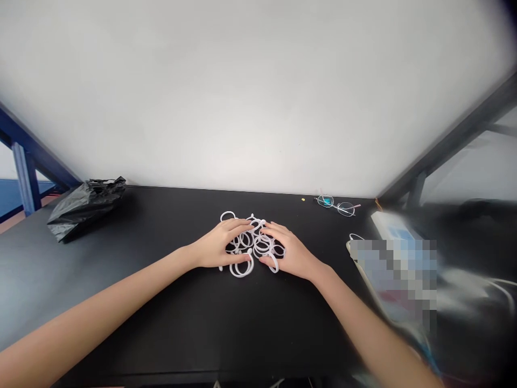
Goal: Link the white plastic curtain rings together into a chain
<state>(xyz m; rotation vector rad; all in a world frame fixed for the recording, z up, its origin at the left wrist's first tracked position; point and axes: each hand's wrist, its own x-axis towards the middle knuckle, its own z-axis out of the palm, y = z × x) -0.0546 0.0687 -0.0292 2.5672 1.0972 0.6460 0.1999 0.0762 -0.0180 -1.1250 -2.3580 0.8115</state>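
A heap of several white rings with small knobs (262, 245) lies on the black tabletop (226, 323). They look like plastic curtain rings. My left hand (220, 242) rests against the heap's left side, thumb and fingers apart. From the right, my right hand (291, 250) touches the heap in the same way, its fingers spread around the rings. One ring (242, 265) sits at the front by my left thumb, and another (228, 216) pokes out behind my left hand. Some rings are partly hidden under the fingers.
A crumpled black plastic bag (86, 207) lies at the back left. Eyeglasses (336, 205) rest near the wall (250, 97) at the back right. At the right are a blurred, pixelated flat object (388, 280), a white box (390, 229) and cables. Metal frame bars flank the table.
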